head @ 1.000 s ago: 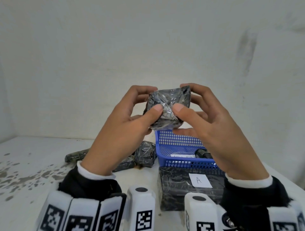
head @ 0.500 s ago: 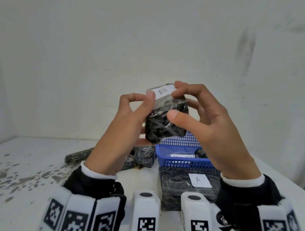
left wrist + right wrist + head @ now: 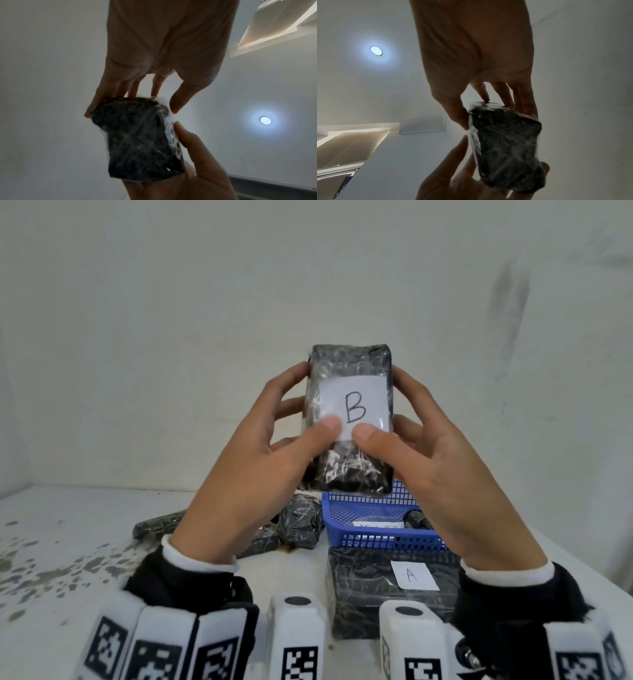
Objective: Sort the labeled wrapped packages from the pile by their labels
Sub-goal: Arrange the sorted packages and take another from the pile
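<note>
Both hands, left hand [image 3: 253, 470] and right hand [image 3: 442, 474], are gripping my crinkly film-wrapped B package [image 3: 349, 419] mid-frame, hiding much of the mesh blue basket [image 3: 370, 518]; its contents are possibly packages.

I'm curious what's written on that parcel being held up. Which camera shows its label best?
The head view: the label faces it and reads B. Both wrist views show only the held package's dark wrapped underside, no label.

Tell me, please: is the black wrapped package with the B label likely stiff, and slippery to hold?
The black block-shaped package wrapped in clear film, with its white B label, keeps straight edges between the left hand and right hand, so it is probably stiff. The glossy, wrinkled film may be somewhat slippery. A fingertip hold suffices, suggesting it is light.
</note>
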